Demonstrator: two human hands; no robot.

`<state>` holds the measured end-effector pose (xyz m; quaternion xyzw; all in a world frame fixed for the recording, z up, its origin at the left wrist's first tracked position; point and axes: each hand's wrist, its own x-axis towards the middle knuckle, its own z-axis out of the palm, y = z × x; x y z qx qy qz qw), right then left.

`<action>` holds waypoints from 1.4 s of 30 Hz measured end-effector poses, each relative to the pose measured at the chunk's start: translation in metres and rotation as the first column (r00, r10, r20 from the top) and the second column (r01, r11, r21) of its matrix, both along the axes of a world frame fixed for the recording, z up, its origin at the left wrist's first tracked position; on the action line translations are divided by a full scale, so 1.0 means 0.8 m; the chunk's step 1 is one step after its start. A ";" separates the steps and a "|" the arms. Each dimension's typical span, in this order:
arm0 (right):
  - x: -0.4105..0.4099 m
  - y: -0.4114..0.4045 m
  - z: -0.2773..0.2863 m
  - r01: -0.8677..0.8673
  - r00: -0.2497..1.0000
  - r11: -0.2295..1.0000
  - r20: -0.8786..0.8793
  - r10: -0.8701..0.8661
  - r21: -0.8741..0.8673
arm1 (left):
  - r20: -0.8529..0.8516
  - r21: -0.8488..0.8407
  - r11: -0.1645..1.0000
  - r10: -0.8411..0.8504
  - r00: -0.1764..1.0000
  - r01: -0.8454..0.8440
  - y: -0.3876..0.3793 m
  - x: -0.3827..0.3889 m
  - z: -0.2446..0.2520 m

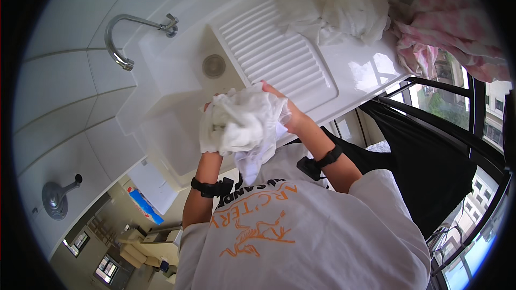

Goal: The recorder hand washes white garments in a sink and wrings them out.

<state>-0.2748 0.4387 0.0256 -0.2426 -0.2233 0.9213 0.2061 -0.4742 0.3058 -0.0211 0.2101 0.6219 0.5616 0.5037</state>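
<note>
A bunched white cloth [246, 123] is held between my two hands over the near edge of a white laundry sink [173, 117]. My left hand [207, 106] grips its left side, mostly hidden under the folds with only a little of the fingers showing. On the other side, my right hand [292, 117] holds the cloth with the fingers at its top edge. A thinner white part hangs down towards my shirt. Beyond the cloth are the sink's metal drain [213, 66] and the ribbed washboard [274, 44].
A chrome faucet [117, 48] arches at the left. White fabric [346, 8] lies heaped past the washboard, beside pink and white patterned fabric [447, 32]. Black cloth [419, 169] hangs by the window at the right. A shower valve handle [60, 197] is on the left wall.
</note>
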 end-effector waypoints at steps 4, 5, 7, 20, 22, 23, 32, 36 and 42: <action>0.059 0.047 -0.023 -0.072 0.883 0.933 0.458 -0.106 0.354 | -0.010 -0.095 0.992 -0.087 0.996 0.086 -0.084 -0.016 0.031; 0.080 0.061 -0.047 -0.250 0.664 0.792 0.694 -0.278 0.557 | -0.018 -0.128 0.986 -0.113 0.993 0.110 -0.107 -0.021 0.045; 0.102 0.071 -0.064 -0.649 0.216 0.403 0.664 -0.716 0.645 | 0.215 -0.041 0.983 -0.166 0.962 0.179 -0.130 -0.035 0.062; -0.069 -0.084 -0.100 -0.719 0.495 0.254 0.733 -0.466 0.647 | 0.784 0.083 0.948 0.129 0.607 -0.308 -0.184 -0.039 0.104; -0.082 -0.086 -0.086 -0.552 0.758 0.488 0.650 -0.042 0.676 | 0.797 0.101 0.939 0.121 0.592 -0.328 -0.191 -0.039 0.102; -0.079 -0.080 -0.084 -0.554 0.759 0.486 0.650 -0.039 0.676 | 0.811 0.118 0.935 0.104 0.576 -0.335 -0.193 -0.040 0.100; 0.032 0.076 -0.068 -0.717 0.229 0.244 0.550 -0.803 0.653 | 0.964 -0.151 0.863 0.237 0.123 -0.482 -0.212 -0.042 0.100; -0.008 0.044 -0.092 -0.704 0.139 0.393 0.658 -0.740 0.592 | 0.205 -0.149 0.940 0.334 0.920 -0.307 -0.175 -0.024 0.118; -0.101 -0.047 -0.079 -0.643 0.740 0.378 0.667 0.084 0.666 | -0.081 -0.298 0.934 0.182 0.980 -0.198 -0.172 -0.028 0.113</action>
